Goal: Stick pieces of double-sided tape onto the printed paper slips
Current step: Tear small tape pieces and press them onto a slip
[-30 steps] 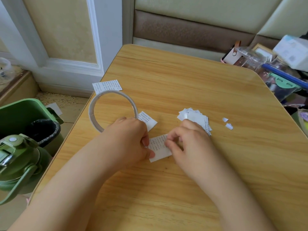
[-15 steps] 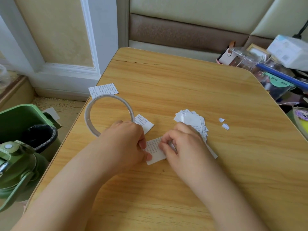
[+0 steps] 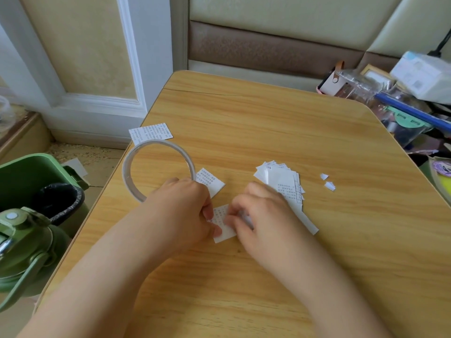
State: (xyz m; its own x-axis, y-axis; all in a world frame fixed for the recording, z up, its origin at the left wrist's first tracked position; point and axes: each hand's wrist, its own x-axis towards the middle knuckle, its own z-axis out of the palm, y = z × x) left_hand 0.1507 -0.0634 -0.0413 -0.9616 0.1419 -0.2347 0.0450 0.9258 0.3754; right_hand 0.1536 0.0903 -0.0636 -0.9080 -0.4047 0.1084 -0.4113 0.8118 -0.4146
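Head view is showing both hands meeting low over the wooden table (image 3: 268,132), working on one printed slip (image 3: 222,224) lying flat between them. Left hand (image 3: 181,211) is curling its fingers and pinning the slip's left edge with the thumb tip. Right hand (image 3: 258,215) is pinching at the slip's right side with curled fingertips; motion blur is hiding whether a tape piece is sitting under them, cannot tell. Tape roll (image 3: 158,170), a thin white ring, is lying flat just beyond the left hand, its near rim partly covered by the knuckles. Second printed slip (image 3: 210,182) is sitting just beyond the left hand, beside the ring. Fanned pile of slips (image 3: 280,178) is lying just beyond the right hand, partly under it. Another printed slip (image 3: 151,132) is resting at the table edge past the ring. Two tiny paper scraps (image 3: 327,181) are lying right of the pile. Green bin (image 3: 26,176) and green bottle (image 3: 22,250) are standing on the floor left of the left arm.
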